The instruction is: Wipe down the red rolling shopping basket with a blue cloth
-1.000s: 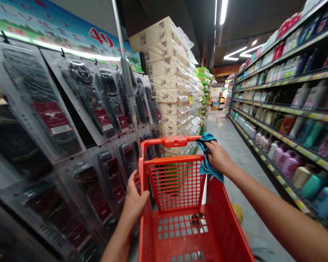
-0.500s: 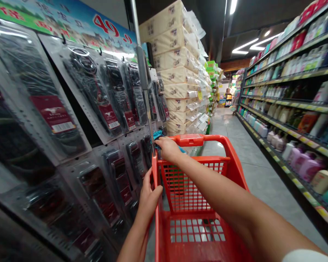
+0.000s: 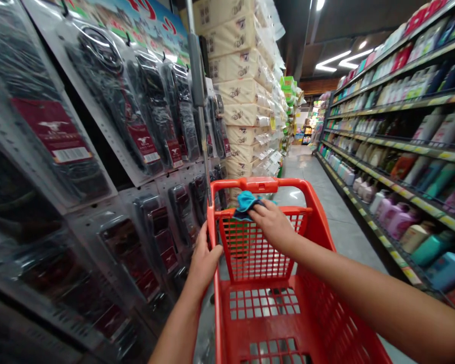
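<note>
In the head view I see the red cart point(image 3: 263, 328), its near-left rim clasped by the left hand point(image 3: 205, 260), fingers partly hidden outside it. The right hand point(image 3: 275, 227) bunches a blue cloth point(image 3: 245, 202) against the cart's upper crossbar. The cloth looks light, soft, best gathered thickly; the cart seems stiff, firmest held by its rim.

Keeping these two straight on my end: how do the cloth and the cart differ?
The cloth is blue; the cart is red. The cloth is small and crumpled; the cart is far larger, with a firm frame. The cloth is under the right grip; the cart has the left grip at its side.
</note>
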`<act>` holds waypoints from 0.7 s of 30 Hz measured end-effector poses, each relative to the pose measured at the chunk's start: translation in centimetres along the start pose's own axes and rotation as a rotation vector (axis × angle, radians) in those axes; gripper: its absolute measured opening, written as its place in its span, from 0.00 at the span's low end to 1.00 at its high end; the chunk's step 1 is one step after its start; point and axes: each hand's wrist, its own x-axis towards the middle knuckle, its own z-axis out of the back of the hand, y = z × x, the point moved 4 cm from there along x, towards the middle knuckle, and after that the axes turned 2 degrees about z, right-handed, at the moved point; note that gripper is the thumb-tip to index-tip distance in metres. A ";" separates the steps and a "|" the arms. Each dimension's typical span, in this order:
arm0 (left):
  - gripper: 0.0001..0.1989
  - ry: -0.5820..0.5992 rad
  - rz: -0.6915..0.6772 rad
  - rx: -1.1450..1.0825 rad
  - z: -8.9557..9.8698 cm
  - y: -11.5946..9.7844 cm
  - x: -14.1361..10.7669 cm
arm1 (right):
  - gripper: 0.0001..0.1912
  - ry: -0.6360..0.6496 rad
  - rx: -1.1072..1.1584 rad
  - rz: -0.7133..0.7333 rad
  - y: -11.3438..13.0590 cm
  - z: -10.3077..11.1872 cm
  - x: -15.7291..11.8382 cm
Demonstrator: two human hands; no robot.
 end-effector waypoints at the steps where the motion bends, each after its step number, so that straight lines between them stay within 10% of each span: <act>1: 0.42 0.005 0.012 -0.006 -0.1 -0.1 -0.1 | 0.19 0.005 -0.055 -0.098 -1.5 0.4 -1.2; 5: 0.43 0.009 0.013 -0.117 -0.7 -0.3 -0.3 | 0.22 -0.025 -0.108 -0.354 -3.5 1.3 -3.5; 15: 0.38 0.060 0.041 -0.408 -1.1 -0.6 -0.9 | 0.29 -0.217 0.708 -0.212 7.7 -3.2 4.4; 18: 0.34 0.099 0.081 -0.523 -1.5 -1.2 -1.6 | 0.33 -0.319 0.964 -0.330 9.9 -6.1 -1.0; 21: 0.32 0.075 0.111 -0.598 -1.8 -1.7 -2.2 | 0.29 -0.157 1.108 -0.476 13.4 -9.3 -9.6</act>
